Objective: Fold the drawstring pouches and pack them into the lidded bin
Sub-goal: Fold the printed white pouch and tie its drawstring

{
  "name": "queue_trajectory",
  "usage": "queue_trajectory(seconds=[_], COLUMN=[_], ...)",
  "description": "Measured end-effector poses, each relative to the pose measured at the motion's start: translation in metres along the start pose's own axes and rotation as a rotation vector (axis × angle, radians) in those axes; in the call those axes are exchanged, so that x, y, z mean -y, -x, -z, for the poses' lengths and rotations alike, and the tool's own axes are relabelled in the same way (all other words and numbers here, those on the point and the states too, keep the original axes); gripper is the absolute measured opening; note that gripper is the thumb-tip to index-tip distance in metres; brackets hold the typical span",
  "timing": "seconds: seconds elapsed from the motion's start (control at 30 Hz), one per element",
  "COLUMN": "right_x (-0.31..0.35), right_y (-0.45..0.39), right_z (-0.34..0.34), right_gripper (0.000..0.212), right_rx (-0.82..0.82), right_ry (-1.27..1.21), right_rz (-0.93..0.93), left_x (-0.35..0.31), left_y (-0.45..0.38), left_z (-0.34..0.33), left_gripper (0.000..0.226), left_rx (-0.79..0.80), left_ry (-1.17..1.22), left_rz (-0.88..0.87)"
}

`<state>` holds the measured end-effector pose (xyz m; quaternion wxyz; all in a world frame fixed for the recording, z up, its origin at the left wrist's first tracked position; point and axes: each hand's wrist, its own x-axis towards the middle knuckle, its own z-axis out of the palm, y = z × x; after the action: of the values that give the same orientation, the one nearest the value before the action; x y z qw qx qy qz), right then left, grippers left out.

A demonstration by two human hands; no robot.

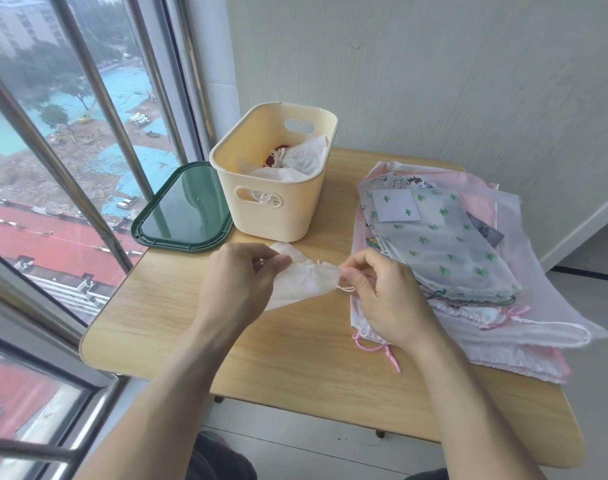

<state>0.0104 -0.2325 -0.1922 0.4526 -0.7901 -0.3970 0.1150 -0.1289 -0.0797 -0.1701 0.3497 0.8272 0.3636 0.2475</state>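
A small white drawstring pouch (304,280) hangs just above the wooden table (295,351), held between both hands. My left hand (240,282) grips its left part. My right hand (385,292) pinches its right end, where the white cords stick out. Behind them stands the cream bin (271,202), open, with several white pouches and something red inside. Its dark green lid (183,211) lies flat to the left of the bin. A pile of unfolded pouches (468,258), topped by a translucent one with green cactus prints, lies on the right.
A window with metal bars runs along the table's left side. A grey wall stands behind the bin and the pile. Pink cords (378,348) from the pile trail onto the table below my right wrist.
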Motion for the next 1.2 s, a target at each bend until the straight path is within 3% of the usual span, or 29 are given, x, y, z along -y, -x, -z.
queue_trajectory(seconds=[0.13,0.23,0.37,0.57,0.7,0.87,1.03,1.2], right_x=[0.001,0.003,0.004,0.001,0.009,0.014,0.015,0.014], right_y=[0.003,0.006,0.008,0.011,0.011,0.017,0.019,0.022], right_z=[0.002,0.002,0.002,0.001,-0.008,-0.01,-0.01,-0.008], right_gripper=[0.014,0.012,0.011,0.01,0.011,0.011,0.009,0.011], right_rx=[0.011,0.018,0.074,0.086,-0.063,-0.016,0.105,0.169], right_ry=[0.023,-0.028,-0.056,-0.158,-0.35,-0.151,-0.112,-0.179], right_rz=[0.046,0.092,0.102,0.082,0.027,0.153,0.155,0.073], left_x=[-0.003,-0.008,-0.015,-0.021,-0.015,-0.01,-0.012,-0.01], left_y=[0.002,0.003,0.001,0.005,0.008,0.012,0.011,0.011], left_z=[0.003,0.006,0.004,0.01,0.006,-0.002,0.0,-0.007], left_gripper=[0.032,0.042,0.042,0.03,0.031,0.035,0.029,0.026], left_rx=[0.137,0.25,0.262,0.595,0.733,0.536,0.388,0.367], left_ry=[0.152,0.579,1.045,1.16,0.909,0.378,0.373,0.312], left_rz=[0.036,0.228,0.42,0.257,0.059,-0.2,-0.207,-0.179])
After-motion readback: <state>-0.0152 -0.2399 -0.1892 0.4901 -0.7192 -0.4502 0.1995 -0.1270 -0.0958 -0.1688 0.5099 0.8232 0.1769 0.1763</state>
